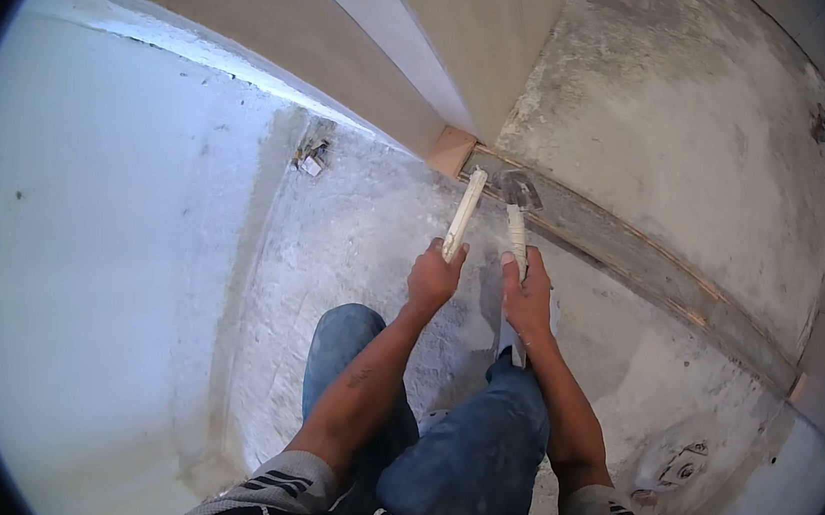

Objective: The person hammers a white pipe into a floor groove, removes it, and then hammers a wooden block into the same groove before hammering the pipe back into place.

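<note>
My left hand (434, 278) is closed round the lower end of a pale, straight bar (465, 213), which points up and away from me. In my right hand (529, 295) is a hammer (518, 223) with a dark metal head and a pale, wrapped-looking handle. The handle's lower end shows below the fist, near my knee. Both tools' far ends overlap a long, narrow threshold strip (625, 240) set across the doorway floor. At the strip's left end sits a small orange-brown block (452, 151) by the door frame.
A beige door frame (431, 79) rises on the far side. Rough, dusty concrete floor (337, 209) surrounds my legs, and a white wall (104, 225) stands left. Small debris (312, 154) lies by that wall. A round whitish fitting (683, 462) is at the right.
</note>
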Action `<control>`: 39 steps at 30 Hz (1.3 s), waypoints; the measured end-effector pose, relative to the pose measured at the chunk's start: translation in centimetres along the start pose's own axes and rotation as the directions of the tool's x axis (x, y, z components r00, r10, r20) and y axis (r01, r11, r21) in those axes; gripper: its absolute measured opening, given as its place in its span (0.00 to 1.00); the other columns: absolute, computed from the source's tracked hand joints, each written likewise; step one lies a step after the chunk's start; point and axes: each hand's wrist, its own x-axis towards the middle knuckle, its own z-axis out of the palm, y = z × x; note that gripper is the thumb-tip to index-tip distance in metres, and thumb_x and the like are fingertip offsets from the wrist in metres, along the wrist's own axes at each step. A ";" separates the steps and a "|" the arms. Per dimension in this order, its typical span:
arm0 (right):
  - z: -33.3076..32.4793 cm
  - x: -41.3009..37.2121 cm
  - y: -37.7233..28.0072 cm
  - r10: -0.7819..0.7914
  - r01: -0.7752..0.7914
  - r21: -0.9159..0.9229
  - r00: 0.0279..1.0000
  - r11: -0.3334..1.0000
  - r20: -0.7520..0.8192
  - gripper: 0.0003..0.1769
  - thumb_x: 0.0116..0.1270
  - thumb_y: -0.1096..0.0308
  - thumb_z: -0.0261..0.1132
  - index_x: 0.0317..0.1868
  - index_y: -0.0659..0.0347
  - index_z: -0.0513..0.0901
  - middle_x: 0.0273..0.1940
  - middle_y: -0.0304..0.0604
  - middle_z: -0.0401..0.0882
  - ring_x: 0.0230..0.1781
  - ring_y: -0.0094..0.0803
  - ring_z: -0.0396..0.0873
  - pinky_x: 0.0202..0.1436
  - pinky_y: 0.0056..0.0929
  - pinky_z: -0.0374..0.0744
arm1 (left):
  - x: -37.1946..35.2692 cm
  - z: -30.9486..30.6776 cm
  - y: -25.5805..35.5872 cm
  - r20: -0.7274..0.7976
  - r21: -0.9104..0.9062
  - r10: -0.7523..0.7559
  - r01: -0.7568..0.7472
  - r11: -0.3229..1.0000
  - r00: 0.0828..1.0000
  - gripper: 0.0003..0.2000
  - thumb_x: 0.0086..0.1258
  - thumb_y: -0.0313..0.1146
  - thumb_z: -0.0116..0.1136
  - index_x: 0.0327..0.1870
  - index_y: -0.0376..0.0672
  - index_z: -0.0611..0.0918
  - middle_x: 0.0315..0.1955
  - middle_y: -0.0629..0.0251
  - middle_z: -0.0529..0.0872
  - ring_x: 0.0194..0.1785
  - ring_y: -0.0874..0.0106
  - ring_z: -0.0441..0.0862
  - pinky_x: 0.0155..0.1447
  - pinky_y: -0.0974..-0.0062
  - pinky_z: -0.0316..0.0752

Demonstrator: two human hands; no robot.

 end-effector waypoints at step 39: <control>1.6 2.3 -1.4 -0.187 0.192 0.124 0.981 0.974 -0.044 0.19 0.74 0.54 0.52 0.45 0.66 0.73 0.24 0.46 0.74 0.25 0.33 0.75 0.30 0.33 0.71 | 3.8 -5.8 0.7 -0.164 0.226 0.115 -0.076 0.971 0.980 0.17 0.69 0.49 0.53 0.39 0.42 0.74 0.25 0.49 0.83 0.30 0.48 0.82 0.36 0.50 0.75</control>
